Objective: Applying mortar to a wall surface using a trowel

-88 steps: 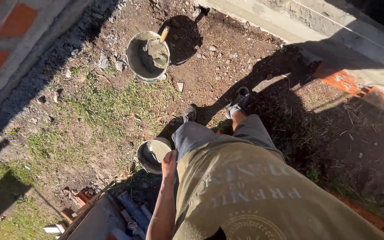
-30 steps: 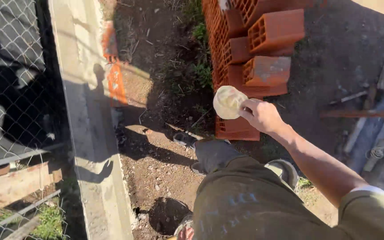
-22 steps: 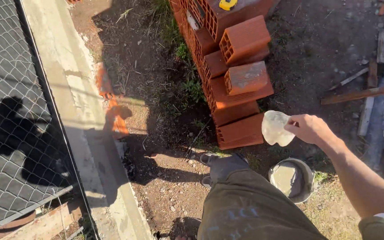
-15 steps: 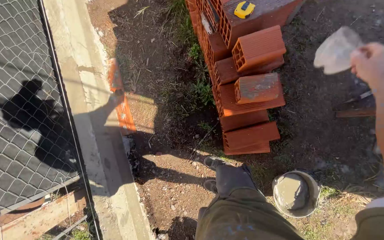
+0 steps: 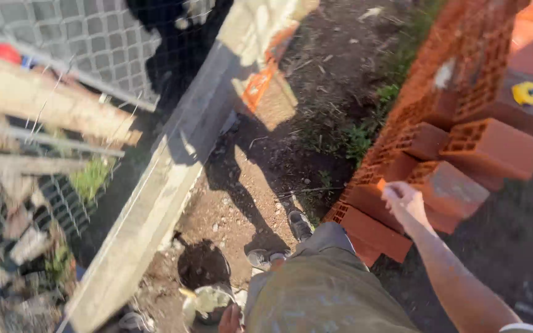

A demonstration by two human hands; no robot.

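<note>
The head view looks steeply down over the person's own olive-clad body, which fills the bottom centre of the frame. The right hand (image 5: 405,203) reaches out at centre right, its fingers curled closed against the edge of a red hollow brick (image 5: 451,188) that lies at the near side of the brick stack (image 5: 464,80); motion blur hides whether the fingers truly clamp the brick or only press on it. The stack runs up the upper right of the frame, with loose bricks jutting from its lower end and a small yellow object (image 5: 528,94) resting on top of it at the far right.

At the bottom edge, just left of centre, the left hand (image 5: 231,319) is only partly in view, cut by the frame; whether it is open or closed cannot be told. It sits right beside a small round container (image 5: 208,302) with pale, wet-looking material in it, which rests on the bare dirt. One shoe (image 5: 300,225) shows on the ground at centre, just below the stack's near corner.

A long concrete kerb (image 5: 168,179) crosses diagonally from the top centre down to the lower left. Beyond it, the upper left holds a wire mesh fence (image 5: 87,34) and rough wooden boards (image 5: 38,111).
</note>
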